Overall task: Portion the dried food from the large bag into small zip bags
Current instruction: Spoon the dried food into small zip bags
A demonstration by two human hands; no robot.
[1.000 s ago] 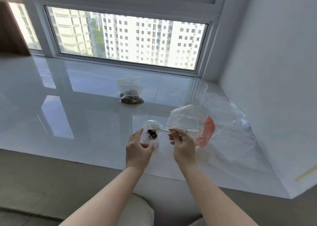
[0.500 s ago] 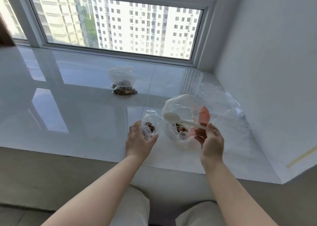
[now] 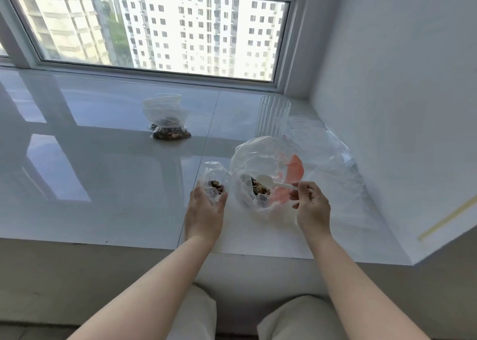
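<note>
My left hand grips a small clear zip bag that stands on the white sill with a little dark dried food in it. Right of it sits the large clear bag with a red patch, its mouth open towards me and brown dried food inside. My right hand pinches the handle of a white plastic spoon; the spoon's bowl lies inside the large bag, over the food.
Filled small zip bags lie further back on the glossy white sill. A ribbed clear glass stands behind the large bag. Empty clear bags lie by the right wall. The sill's front edge runs just below my wrists.
My right hand drew the spoon away from the small bag's mouth and to the right, then lowered its bowl into the large bag. My left hand kept hold of the small bag.
</note>
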